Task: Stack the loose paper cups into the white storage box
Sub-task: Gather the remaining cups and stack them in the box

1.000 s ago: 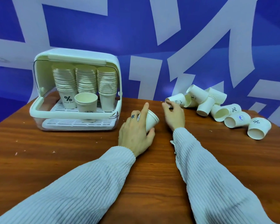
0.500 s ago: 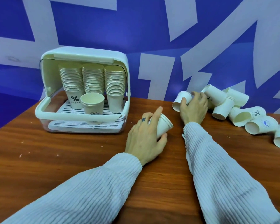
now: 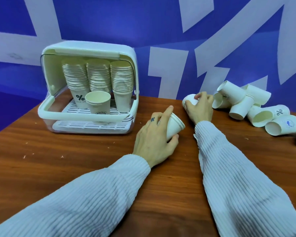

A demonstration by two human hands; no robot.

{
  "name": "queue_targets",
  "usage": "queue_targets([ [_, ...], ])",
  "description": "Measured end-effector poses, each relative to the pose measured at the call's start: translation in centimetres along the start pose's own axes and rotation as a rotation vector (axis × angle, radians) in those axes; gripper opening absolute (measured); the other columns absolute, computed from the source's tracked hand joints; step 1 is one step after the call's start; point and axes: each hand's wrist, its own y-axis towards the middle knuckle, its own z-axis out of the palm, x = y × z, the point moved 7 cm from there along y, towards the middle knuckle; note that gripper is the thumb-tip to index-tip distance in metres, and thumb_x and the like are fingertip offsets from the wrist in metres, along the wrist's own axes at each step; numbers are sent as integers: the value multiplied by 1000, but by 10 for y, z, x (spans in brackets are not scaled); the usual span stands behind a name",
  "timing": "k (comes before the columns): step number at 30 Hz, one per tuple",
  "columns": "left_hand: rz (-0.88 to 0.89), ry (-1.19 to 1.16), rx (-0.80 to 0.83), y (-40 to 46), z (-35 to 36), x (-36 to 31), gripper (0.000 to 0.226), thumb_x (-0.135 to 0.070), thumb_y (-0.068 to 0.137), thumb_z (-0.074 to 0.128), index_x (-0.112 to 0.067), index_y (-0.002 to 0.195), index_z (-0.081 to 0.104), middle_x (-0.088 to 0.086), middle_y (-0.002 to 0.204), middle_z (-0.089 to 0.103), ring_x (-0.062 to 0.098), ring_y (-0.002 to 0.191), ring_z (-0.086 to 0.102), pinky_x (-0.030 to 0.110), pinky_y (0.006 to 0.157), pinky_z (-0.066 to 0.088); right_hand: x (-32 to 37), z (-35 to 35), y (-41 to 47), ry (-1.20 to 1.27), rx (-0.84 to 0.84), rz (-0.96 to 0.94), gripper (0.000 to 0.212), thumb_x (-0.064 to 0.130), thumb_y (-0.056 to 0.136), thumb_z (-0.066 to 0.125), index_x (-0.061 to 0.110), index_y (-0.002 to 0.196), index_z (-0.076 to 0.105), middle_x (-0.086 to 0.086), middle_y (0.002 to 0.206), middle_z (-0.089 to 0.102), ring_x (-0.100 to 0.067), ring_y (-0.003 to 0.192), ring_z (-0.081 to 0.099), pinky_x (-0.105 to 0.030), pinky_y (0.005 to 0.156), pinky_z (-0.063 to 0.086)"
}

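We note the left hand (image 3: 154, 139) gripping a tilted paper cup (image 3: 174, 126) right of the white storage box (image 3: 89, 93); farther right, the right hand (image 3: 201, 108) clasps another cup (image 3: 189, 100) beside the loose cups (image 3: 243, 103) on the worktop (image 3: 75, 159).

You face a wooden table (image 3: 41, 168) filling the lower frame, its brown grain dotted with pale specks. Behind it, across the top, stands a blue wall (image 3: 109, 23) with broad white shapes.

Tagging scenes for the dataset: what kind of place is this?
Probably a staged recording setup, not a kitchen: a wooden table against a blue-and-white printed backdrop, with only a white storage box and paper cups.
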Motion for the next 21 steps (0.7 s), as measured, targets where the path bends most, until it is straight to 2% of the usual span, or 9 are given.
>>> queue_targets([
  [2,-7,-3,6,-1,0,-1,82,-48,90,60,-35,159,16,-4,141,43,20,116,57,31,85,45,1,-1,-7,70,85,23,70,34,85,69,33,149,40,-5,153,37,-30,131,52,-45,106,46],
  [4,-17,-13,8,-3,0,-1,82,-47,91,60,-35,159,16,-3,141,43,21,116,57,30,83,43,3,-2,-19,55,179,33,73,37,90,61,37,157,33,-4,159,41,-29,140,46,-45,113,39],
  [7,-32,-49,1,-5,-6,-4,82,-46,90,62,-35,159,17,-3,142,42,21,119,56,30,83,40,9,-8,-40,41,202,52,59,42,90,57,33,147,46,-6,144,58,-34,130,55,-42,109,42],
  [10,-45,-150,-49,-7,-24,-9,83,-43,90,66,-35,158,19,-3,143,42,20,124,53,28,88,38,28,-26,-58,298,55,17,47,45,75,64,29,117,51,-6,123,61,-29,112,61,-46,99,51],
  [13,-61,-338,-223,-9,-72,0,81,-35,88,71,-28,155,26,-1,148,43,15,130,47,25,100,37,68,-45,-74,429,-85,-164,31,47,81,73,27,98,56,-3,107,60,-18,94,61,-40,88,54],
  [16,-60,-410,-482,-21,-129,35,79,-28,84,73,-16,149,30,1,147,43,13,130,48,17,106,37,133,-38,-102,478,33,-353,34,47,96,60,14,92,65,1,87,66,-12,80,59,-38,75,50],
  [17,-79,-418,-553,-26,-143,50,79,-26,84,74,-13,148,30,3,147,43,13,132,47,20,109,38,156,-30,-112,456,89,-420,33,44,100,56,13,93,65,4,86,66,-13,81,60,-38,76,50],
  [19,-141,-434,-643,-33,-163,82,80,-26,84,74,-12,149,29,8,147,44,19,135,47,37,113,41,199,-10,-131,357,158,-580,26,38,103,54,15,98,66,6,89,66,-18,85,60,-40,80,49],
  [21,-215,-435,-689,-37,-174,107,80,-27,84,73,-13,149,29,10,147,44,20,135,47,37,112,40,233,11,-142,273,188,-702,24,38,102,57,17,103,70,5,95,69,-19,90,62,-42,82,50],
])
